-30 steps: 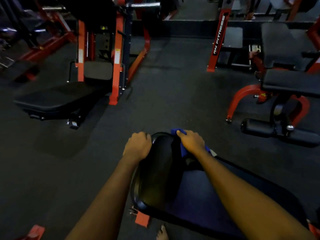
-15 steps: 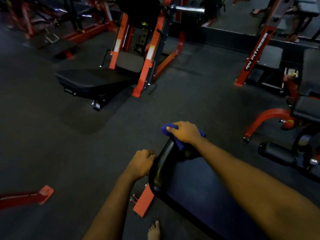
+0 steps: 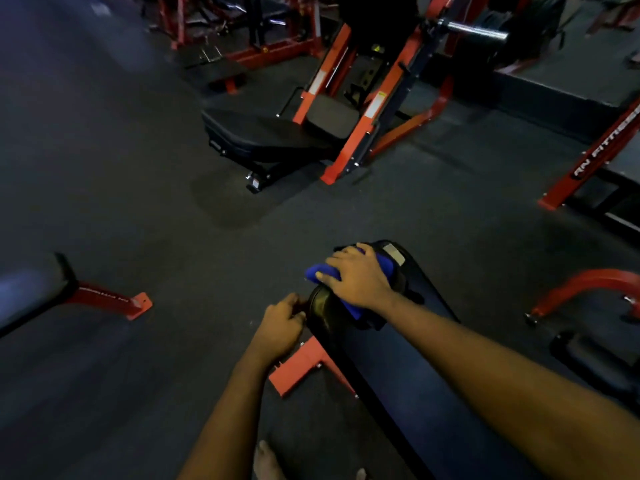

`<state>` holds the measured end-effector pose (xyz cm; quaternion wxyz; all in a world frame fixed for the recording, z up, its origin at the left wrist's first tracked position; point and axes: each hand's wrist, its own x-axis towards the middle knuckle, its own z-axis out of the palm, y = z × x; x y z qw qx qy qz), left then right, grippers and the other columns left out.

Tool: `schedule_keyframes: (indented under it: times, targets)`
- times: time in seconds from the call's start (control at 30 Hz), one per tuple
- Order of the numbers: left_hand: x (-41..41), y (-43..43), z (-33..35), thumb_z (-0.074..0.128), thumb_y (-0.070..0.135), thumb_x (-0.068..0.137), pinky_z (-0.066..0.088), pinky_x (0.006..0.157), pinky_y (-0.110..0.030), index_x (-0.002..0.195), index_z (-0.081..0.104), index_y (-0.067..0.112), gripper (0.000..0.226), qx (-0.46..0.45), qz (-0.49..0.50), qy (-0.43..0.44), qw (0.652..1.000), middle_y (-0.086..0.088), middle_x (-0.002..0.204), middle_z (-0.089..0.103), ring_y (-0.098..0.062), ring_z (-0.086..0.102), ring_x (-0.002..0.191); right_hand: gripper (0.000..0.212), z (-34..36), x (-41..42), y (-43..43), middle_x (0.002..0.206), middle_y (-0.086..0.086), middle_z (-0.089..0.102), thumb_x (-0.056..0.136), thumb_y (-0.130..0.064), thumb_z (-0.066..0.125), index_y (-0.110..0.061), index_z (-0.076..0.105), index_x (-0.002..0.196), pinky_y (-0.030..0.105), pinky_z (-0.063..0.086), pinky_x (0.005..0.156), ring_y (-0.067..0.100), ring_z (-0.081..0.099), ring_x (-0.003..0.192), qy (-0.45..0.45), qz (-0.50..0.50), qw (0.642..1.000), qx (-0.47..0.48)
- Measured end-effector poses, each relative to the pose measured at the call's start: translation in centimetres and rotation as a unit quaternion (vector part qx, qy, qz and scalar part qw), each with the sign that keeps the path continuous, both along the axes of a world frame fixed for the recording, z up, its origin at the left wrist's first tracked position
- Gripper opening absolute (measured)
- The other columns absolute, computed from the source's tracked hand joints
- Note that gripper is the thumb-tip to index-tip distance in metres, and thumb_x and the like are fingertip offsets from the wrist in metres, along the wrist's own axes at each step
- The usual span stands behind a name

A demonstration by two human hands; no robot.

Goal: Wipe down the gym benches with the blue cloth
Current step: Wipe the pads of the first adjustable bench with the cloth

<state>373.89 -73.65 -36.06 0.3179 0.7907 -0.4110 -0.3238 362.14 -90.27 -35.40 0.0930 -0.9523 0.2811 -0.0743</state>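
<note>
A black padded bench [image 3: 391, 368] runs from the lower right up to the middle of the view. The blue cloth [image 3: 320, 273] lies bunched on the bench's far end. My right hand [image 3: 356, 277] lies over the cloth and presses it onto the pad, fingers curled round the bunch. My left hand [image 3: 280, 325] grips the left edge of the pad near that end, fingers curled under the rim. A red foot [image 3: 298, 368] of the bench frame sticks out below my left hand.
Another black bench [image 3: 263, 136] in a red rack [image 3: 367, 109] stands ahead across the dark rubber floor. A bench end with a red foot [image 3: 114, 301] is at the left. Red curved frames [image 3: 581, 289] and a black roller pad sit at the right. My bare toes [image 3: 265, 459] show below.
The view has swung left, so the bench now lies further right. My right hand has shifted with the cloth around the bench's end. My left hand slid down along the pad's left edge.
</note>
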Motion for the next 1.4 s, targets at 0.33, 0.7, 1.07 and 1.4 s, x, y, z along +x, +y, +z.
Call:
schedule_keyframes:
  times: [0.33, 0.7, 1.07, 1.4]
  targets:
    - [-0.9, 2.5, 0.0, 0.057, -0.005, 0.088, 0.046, 0.086, -0.016, 0.111, 0.066, 0.005, 0.027, 0.001, 0.002, 0.044, 0.999, -0.003, 0.115, 0.069, -0.014, 0.064, 0.107, 0.044, -1.1, 0.2, 4.1, 0.104, -0.002, 0.067, 0.091, -0.057, 0.043, -0.024, 0.068, 0.103, 0.050, 0.028, 0.108, 0.023, 0.057, 0.108, -0.054, 0.034, 0.997, -0.041]
    - [0.3, 6.7, 0.5, 0.048, -0.004, 0.093, 0.047, 0.102, -0.033, 0.122, 0.065, 0.004, 0.035, -0.013, -0.024, 0.032, 0.999, -0.007, 0.122, 0.067, -0.018, 0.062, 0.115, 0.045, -1.2, 0.6, 5.3, 0.135, -0.010, 0.055, 0.097, -0.053, 0.044, -0.024, 0.061, 0.127, 0.063, 0.001, 0.113, 0.015, 0.026, 0.144, -0.056, -0.150, 0.987, 0.021]
    - [6.3, 13.9, 6.6, 0.043, -0.008, 0.089, 0.047, 0.086, -0.029, 0.122, 0.056, 0.004, 0.038, -0.099, 0.093, -0.053, 0.989, -0.010, 0.109, 0.064, -0.026, 0.063, 0.103, 0.032, 6.0, 3.5, 18.6, 0.122, 0.006, 0.067, 0.099, -0.037, 0.052, -0.019, 0.064, 0.123, 0.047, 0.035, 0.113, 0.021, 0.059, 0.116, -0.362, -0.176, 0.798, 0.448]
    - [12.1, 22.1, 17.0, 0.056, 0.012, 0.094, 0.052, 0.082, -0.030, 0.108, 0.056, 0.009, 0.014, -0.163, 0.033, -0.020, 0.986, -0.002, 0.104, 0.066, -0.022, 0.063, 0.098, 0.023, 16.1, 10.5, 27.2, 0.076, -0.007, 0.046, 0.105, -0.026, 0.042, -0.020, 0.040, 0.083, 0.016, 0.045, 0.069, -0.001, 0.051, 0.066, -0.345, 0.005, 0.736, 0.582]
